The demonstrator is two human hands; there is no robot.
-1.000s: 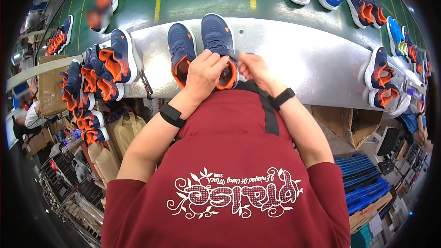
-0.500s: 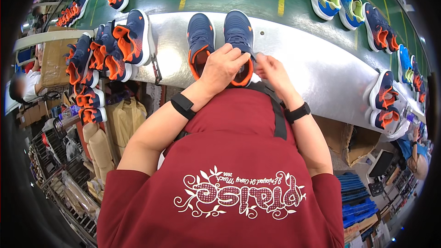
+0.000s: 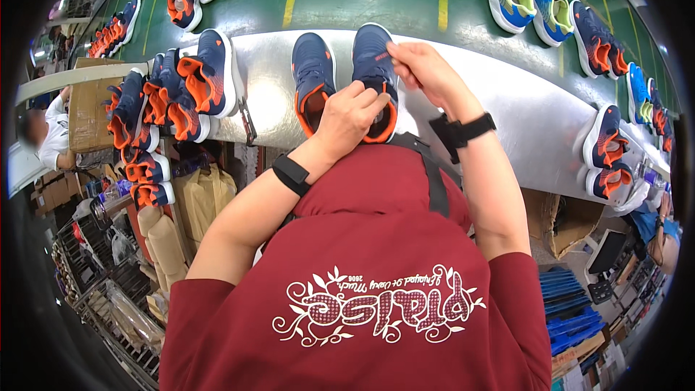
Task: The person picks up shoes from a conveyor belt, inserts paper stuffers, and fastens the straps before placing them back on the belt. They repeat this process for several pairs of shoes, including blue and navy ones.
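touching r shoe (image 3: 372,42) — l hand (image 3: 349,119), r hand (image 3: 428,74) beside; carton (image 3: 90,110) — contents hidden

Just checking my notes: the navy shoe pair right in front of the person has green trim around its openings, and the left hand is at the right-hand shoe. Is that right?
Not quite: the head view shows orange trim around the openings of that navy shoe pair, not green. The left hand is indeed at the right-hand shoe.

Navy shoes (image 3: 368,64) (orange-lined), side by side
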